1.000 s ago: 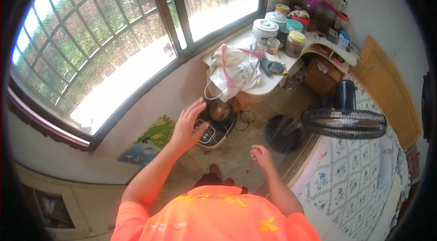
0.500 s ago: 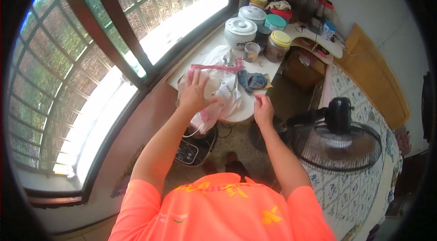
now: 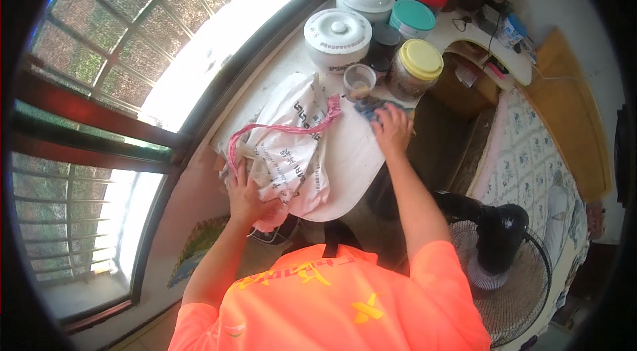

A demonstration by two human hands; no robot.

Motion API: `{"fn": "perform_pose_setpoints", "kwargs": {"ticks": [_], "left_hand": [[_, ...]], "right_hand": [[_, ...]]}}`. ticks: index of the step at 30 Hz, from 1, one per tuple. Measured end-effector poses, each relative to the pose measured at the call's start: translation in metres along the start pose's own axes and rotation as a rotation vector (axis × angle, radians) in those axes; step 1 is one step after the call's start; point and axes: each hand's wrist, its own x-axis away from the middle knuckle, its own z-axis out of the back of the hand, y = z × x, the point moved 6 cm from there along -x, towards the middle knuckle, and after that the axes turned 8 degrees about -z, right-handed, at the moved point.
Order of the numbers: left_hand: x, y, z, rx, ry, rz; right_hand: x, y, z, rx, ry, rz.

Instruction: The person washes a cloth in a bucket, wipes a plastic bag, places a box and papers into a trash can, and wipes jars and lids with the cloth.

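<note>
A white plastic bag (image 3: 298, 175) with dark print lies on the white tabletop (image 3: 355, 182). Across its upper part runs a pink ribbon-like strip (image 3: 279, 129). My left hand (image 3: 247, 197) rests on the bag's near left edge, fingers stretched forward and thumb apart. To the right, my right hand (image 3: 394, 127) lies over a crumpled blue cloth (image 3: 366, 109), with fingers spread; most of the cloth is hidden beneath it. Just beyond the cloth stand a small clear cup (image 3: 359, 80) and a yellow-lidded jar (image 3: 416, 72).
White lidded pots (image 3: 337, 42), a teal-lidded tub (image 3: 412, 16) and other jars crowd the table's far end. A barred window (image 3: 133, 52) flanks the left. A black fan (image 3: 507, 245) stands at the right, beside a patterned bed surface (image 3: 524, 152).
My right hand has reached forward onto the blue cloth, which now sits closer to the cup. My left hand has come down at the bag's near left edge. The view has shifted nearer the table.
</note>
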Motion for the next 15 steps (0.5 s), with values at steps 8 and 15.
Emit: {"fn": "perform_pose_setpoints", "kwargs": {"ticks": [8,15], "left_hand": [[-0.011,-0.008,-0.003,0.073,0.020,-0.024],[-0.011,-0.003,-0.005,0.112,-0.028,0.004]], "right_hand": [[0.005,-0.032,0.003,0.058,-0.184,-0.005],[0.002,-0.001,-0.007,0.082,-0.089,-0.106]]}}
